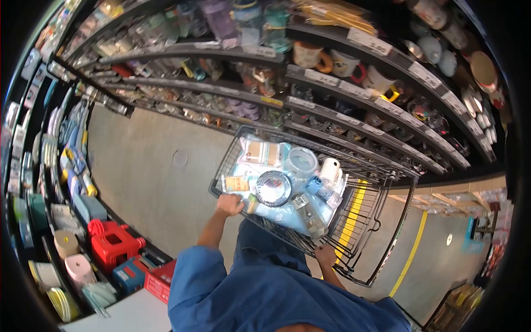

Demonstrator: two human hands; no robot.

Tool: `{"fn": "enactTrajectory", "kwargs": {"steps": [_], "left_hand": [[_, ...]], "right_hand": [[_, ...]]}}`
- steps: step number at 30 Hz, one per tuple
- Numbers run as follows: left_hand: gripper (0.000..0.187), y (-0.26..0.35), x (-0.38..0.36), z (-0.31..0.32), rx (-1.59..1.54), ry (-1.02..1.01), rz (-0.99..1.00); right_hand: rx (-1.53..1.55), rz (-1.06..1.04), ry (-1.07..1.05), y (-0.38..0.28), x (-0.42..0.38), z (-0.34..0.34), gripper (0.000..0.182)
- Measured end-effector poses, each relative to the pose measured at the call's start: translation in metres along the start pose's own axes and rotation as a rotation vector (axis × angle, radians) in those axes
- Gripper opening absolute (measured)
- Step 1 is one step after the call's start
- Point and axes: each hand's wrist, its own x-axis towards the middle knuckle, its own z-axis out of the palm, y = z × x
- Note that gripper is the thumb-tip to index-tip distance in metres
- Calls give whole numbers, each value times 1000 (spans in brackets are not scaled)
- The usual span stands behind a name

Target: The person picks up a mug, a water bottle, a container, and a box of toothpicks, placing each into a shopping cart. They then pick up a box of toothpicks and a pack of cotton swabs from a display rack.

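A black wire shopping cart [222,166] stands in front of my body, filled with goods. My left hand [229,205] is closed around the rim near its left corner. On the near side, farther right, my right hand [325,254] grips the cart's edge, its fingers partly hidden. Inside the cart lie a round clear-lidded container [302,161], a dark-rimmed round item in shiny wrap [273,188], and a white roll [331,169]. A clear rectangular container [310,216] leans near my right hand. A brown-and-white package [262,152] lies at the far left.
Shelves of mugs [307,56], bottles [247,22] and price labels curve along the far side. At left, shelves hold a red plastic item [114,243], a blue box [133,274] and a pink container [81,269]. Yellow lines [410,252] mark the grey floor [144,155].
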Motion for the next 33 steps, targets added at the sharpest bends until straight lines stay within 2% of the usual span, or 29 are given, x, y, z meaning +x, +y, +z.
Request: {"fn": "enactTrajectory", "kwargs": {"steps": [15, 23, 26, 33], "left_hand": [[38, 2, -3, -4, -7, -36, -44], [33, -4, -2, 10, -2, 100, 24], [39, -6, 0, 12, -11, 47, -9], [37, -6, 0, 11, -7, 49, -11]], "right_hand": [[15, -69, 43, -1, -4, -2, 26], [33, -57, 56, -3, -6, -4, 26], [10, -31, 53, -4, -5, -3, 25], [-5, -18, 48, -10, -6, -8, 25]]}}
